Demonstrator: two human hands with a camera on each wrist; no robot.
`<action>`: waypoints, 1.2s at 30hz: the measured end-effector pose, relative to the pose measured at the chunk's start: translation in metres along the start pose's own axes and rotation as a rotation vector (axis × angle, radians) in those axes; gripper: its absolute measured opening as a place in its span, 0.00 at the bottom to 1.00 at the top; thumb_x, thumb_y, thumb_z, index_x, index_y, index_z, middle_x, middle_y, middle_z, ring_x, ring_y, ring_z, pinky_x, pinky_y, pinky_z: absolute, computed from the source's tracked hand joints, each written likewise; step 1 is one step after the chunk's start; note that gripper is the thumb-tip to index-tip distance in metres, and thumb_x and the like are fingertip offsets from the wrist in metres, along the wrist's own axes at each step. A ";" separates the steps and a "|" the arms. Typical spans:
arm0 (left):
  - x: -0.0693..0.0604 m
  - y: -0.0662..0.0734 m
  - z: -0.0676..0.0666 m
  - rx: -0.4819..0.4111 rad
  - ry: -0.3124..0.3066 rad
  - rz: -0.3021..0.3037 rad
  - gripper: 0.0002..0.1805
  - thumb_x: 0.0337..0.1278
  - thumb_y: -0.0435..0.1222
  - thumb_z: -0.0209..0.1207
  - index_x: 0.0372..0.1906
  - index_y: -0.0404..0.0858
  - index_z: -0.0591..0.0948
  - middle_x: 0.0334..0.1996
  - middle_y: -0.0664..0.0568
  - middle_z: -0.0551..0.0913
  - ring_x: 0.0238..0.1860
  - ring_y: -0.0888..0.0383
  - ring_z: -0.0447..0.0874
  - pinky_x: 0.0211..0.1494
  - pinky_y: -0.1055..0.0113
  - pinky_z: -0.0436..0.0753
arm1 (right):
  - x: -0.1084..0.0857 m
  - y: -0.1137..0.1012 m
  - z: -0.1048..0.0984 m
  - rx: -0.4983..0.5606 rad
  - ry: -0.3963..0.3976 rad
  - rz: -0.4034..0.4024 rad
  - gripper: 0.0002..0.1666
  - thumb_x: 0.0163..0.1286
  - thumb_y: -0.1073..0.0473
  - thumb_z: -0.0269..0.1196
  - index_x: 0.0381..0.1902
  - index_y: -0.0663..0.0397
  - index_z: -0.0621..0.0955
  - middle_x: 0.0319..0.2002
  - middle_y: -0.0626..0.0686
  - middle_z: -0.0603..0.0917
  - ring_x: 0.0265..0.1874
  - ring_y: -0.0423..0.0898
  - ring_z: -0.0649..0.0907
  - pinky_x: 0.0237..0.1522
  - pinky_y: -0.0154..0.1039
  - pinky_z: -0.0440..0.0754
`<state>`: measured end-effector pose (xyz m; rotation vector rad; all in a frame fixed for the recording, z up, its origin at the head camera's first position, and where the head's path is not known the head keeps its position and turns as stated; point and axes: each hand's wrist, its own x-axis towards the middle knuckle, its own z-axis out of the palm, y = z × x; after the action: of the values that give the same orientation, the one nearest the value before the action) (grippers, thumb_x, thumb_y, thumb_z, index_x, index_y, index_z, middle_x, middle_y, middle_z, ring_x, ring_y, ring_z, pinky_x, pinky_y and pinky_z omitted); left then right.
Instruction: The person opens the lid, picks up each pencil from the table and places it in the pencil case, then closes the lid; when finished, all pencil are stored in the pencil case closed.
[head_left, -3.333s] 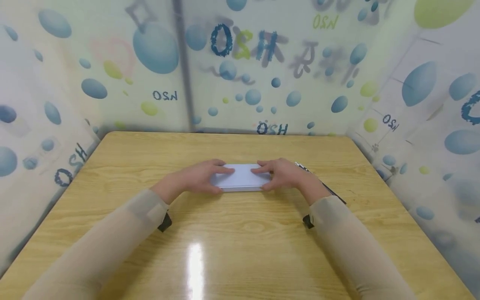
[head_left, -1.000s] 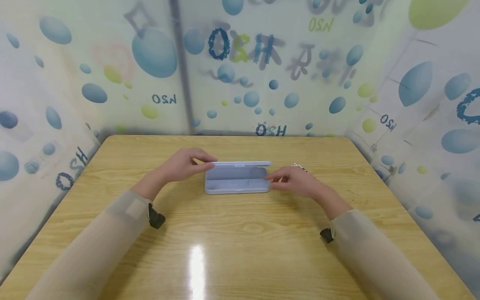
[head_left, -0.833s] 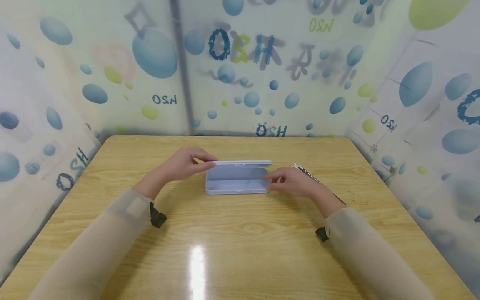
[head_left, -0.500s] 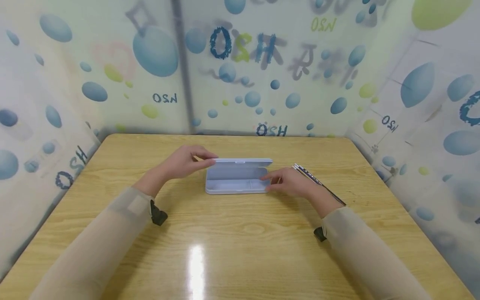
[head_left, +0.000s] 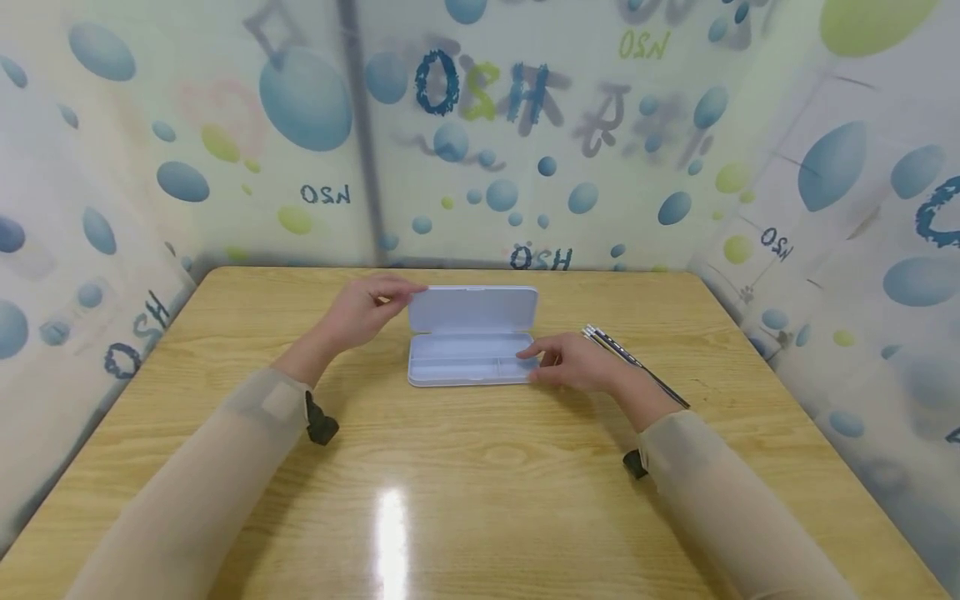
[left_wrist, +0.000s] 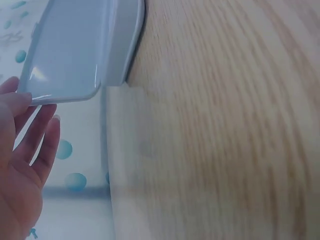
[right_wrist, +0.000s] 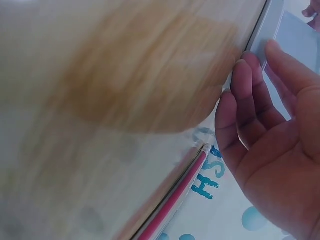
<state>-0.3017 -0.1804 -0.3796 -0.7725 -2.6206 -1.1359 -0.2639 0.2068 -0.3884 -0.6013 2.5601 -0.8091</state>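
Observation:
A pale blue-white case (head_left: 453,372) lies on the table with its lid (head_left: 472,310) standing up behind the base; dividers split its inside, where nothing is seen. My left hand (head_left: 360,312) pinches the lid's upper left corner; in the left wrist view, thumb and fingers of that hand (left_wrist: 22,150) meet at the lid's edge (left_wrist: 65,98). At the base's right end, my right hand (head_left: 581,363) grips the wall. The right wrist view has this hand (right_wrist: 280,145) with its thumb over the case's edge (right_wrist: 258,42) and fingers outside.
Thin pencils (head_left: 637,362) lie slantwise on the table (head_left: 495,500), behind and right of my right hand; one looks red (right_wrist: 172,200) in the right wrist view. Patterned walls (head_left: 465,167) stand behind the table and at both sides.
The case was closed between both hands at first. My left hand has since raised the lid, from partly lifted to upright. My right hand has stayed at the right end during the last second.

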 end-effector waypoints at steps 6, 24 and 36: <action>0.006 -0.013 0.005 -0.011 -0.040 -0.072 0.22 0.80 0.33 0.63 0.73 0.45 0.84 0.69 0.40 0.85 0.59 0.40 0.92 0.57 0.45 0.91 | 0.001 -0.001 -0.001 0.027 -0.006 0.018 0.24 0.79 0.53 0.72 0.69 0.46 0.86 0.38 0.52 0.88 0.31 0.44 0.81 0.36 0.39 0.80; 0.014 -0.033 0.017 -0.006 -0.164 -0.206 0.31 0.80 0.36 0.63 0.82 0.45 0.74 0.57 0.36 0.84 0.44 0.46 0.86 0.50 0.61 0.84 | 0.001 0.000 -0.001 0.071 -0.015 0.032 0.23 0.78 0.53 0.72 0.69 0.45 0.87 0.37 0.52 0.86 0.30 0.45 0.80 0.35 0.39 0.79; 0.008 -0.034 0.018 -0.003 -0.305 -0.286 0.23 0.84 0.43 0.60 0.75 0.44 0.81 0.33 0.47 0.84 0.22 0.58 0.76 0.27 0.66 0.77 | 0.000 -0.001 -0.002 0.065 -0.012 0.030 0.23 0.79 0.54 0.72 0.68 0.45 0.87 0.35 0.52 0.86 0.30 0.45 0.80 0.35 0.39 0.78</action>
<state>-0.3257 -0.1839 -0.4110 -0.6285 -3.0636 -1.1707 -0.2643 0.2064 -0.3864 -0.5446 2.5152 -0.8713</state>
